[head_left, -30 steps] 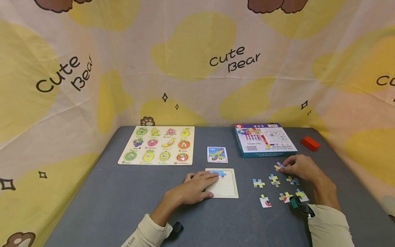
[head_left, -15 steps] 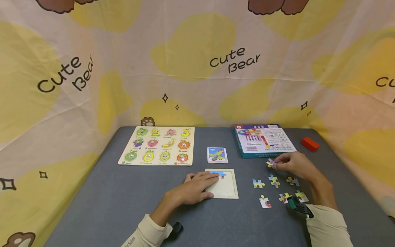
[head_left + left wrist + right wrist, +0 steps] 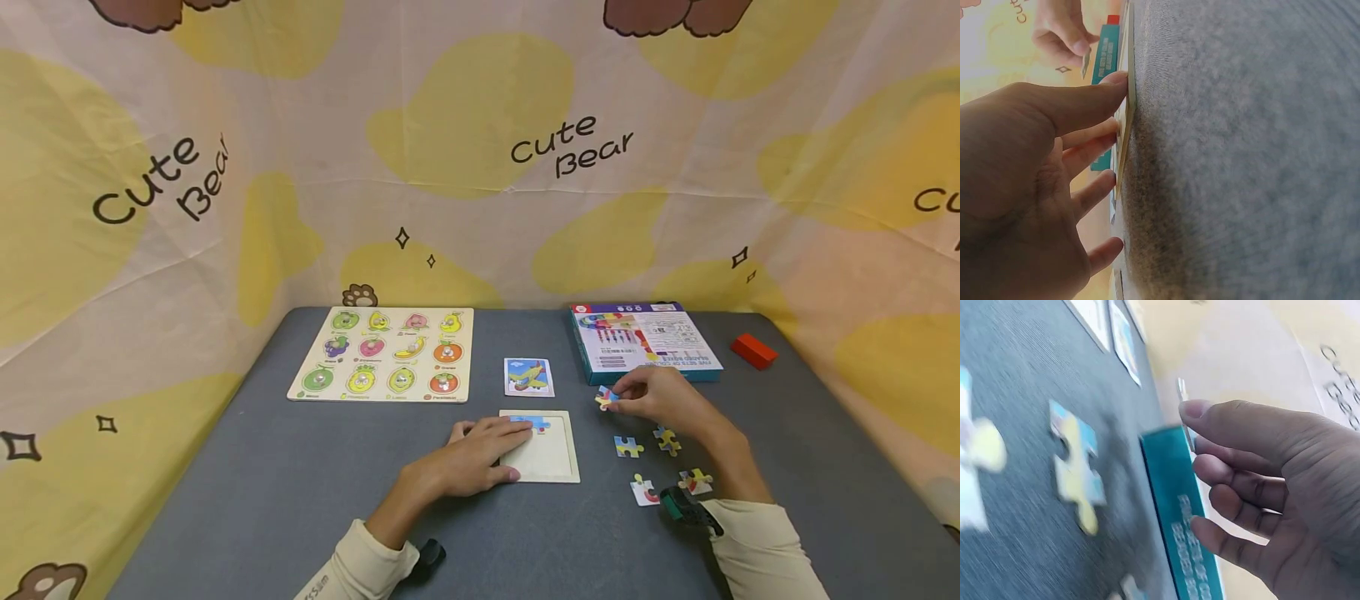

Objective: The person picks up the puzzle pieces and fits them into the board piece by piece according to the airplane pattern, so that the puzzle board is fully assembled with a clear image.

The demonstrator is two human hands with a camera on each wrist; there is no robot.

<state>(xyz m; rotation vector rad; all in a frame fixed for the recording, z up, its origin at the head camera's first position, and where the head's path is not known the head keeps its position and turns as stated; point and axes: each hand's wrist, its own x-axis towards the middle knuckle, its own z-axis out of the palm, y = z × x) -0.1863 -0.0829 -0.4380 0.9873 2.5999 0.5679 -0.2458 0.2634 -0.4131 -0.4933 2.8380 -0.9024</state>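
Since the earlier frames the right hand [image 3: 663, 400] has swung across to the person's left, carrying a pinched puzzle piece [image 3: 605, 399] from beyond the loose pieces to a spot just right of the tray [image 3: 573, 467]. The left hand [image 3: 480, 456] has stayed where it was. I'd judge that the piece is now between the supply and the tray, and not yet placed.

Nearest are the two pale sleeves [image 3: 371, 554]. The left hand lies with fingers spread over the tray's left side, its thumb at the near edge; it presses rather than grips. Past the fingers, a blue strip of puzzle [image 3: 540, 422] shows along the tray's far edge; how much more they cover I cannot tell. To the right, four loose pieces [image 3: 628, 447] lie apart on the table; the right forearm may hide others. The right hand holds its piece between thumb and forefinger, seen edge-on in the right wrist view and clear of the table, the other fingers loosely curled.

Beyond the tray lies a card [image 3: 528, 377] with a yellow aeroplane, with a fruit board [image 3: 382, 353] to its left and a flat teal-sided box [image 3: 648, 342] to its right, then a red block [image 3: 754, 351]. The table [image 3: 247, 483] is dark grey; behind it hangs a pink and yellow cloth [image 3: 465, 108] lettered "Cute Bear".
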